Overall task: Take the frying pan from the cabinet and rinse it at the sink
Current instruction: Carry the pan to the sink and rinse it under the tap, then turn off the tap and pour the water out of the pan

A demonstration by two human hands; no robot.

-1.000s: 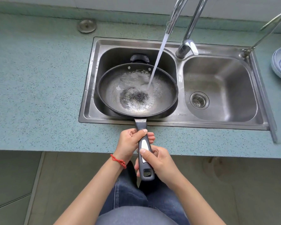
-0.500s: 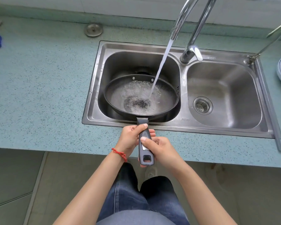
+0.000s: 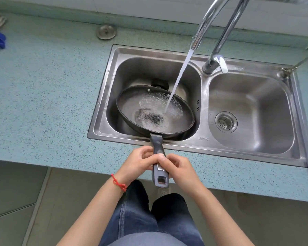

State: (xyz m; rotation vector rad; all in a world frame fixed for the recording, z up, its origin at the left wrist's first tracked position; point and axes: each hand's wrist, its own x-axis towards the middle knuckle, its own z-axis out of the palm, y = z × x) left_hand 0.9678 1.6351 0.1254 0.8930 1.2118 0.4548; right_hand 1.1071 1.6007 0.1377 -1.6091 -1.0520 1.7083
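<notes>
**Pan under the running tap**

Both hands wrapped on one handle: left hand [image 3: 138, 163] curled round from the left side, right hand [image 3: 179, 167] from the right, thumb laid across the top, each grip closed on the frying pan [image 3: 155, 110]. Forearms angled in from below, red cord bracelet [image 3: 119, 182] at the left wrist. Round, dark, shallow pan tilted inside the left basin of the steel sink [image 3: 199, 139] (two basins, brushed metal). Water stream [image 3: 178, 80] from the curved chrome faucet [image 3: 219, 31] splashing on the pan's floor. Speckled teal surface [image 3: 48, 96] around.

Bright even daylight, wide-angle bowing, perhaps slight softness.
</notes>
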